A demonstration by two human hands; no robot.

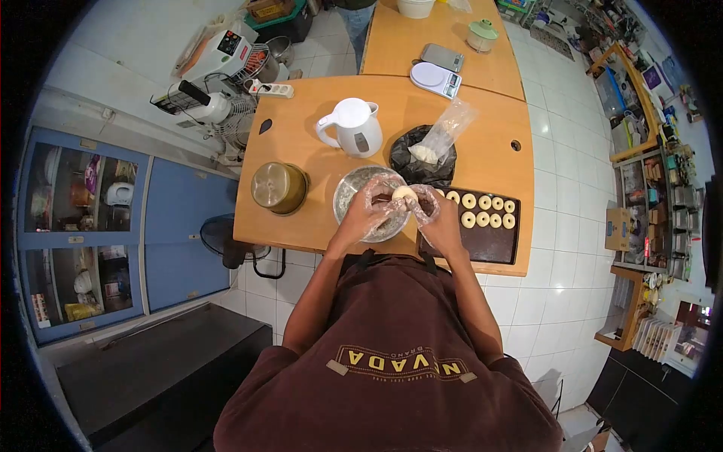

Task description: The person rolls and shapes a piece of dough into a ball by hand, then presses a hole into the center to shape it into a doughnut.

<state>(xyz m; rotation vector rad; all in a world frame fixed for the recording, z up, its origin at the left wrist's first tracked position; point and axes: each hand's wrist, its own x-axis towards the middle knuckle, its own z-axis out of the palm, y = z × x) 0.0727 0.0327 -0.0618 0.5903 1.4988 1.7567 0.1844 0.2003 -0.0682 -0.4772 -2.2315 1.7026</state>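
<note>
A small pale piece of dough (pixel 404 193) is held between the fingertips of both hands, above a metal bowl (pixel 348 194). My left hand (pixel 378 205) grips it from the left with bent fingers, and my right hand (pixel 432 209) from the right. Both hands look whitish, from flour or thin clear plastic; I cannot tell which. Whether the dough has a hole is unclear. Just right of my right hand lies a dark baking tray (pixel 482 242), with several dough rings (pixel 482 220) in rows at its far side. My right hand and forearm cover the tray's left part.
A white electric kettle (pixel 357 132) and a brownish round container (pixel 277 188) stand on the wooden table (pixel 316 94). Beyond the bowl sits a black plastic bag (pixel 410 151) with a clear bag (pixel 450 126) on it. Scales (pixel 431 77) lie farther back. A person (pixel 357 26) stands behind.
</note>
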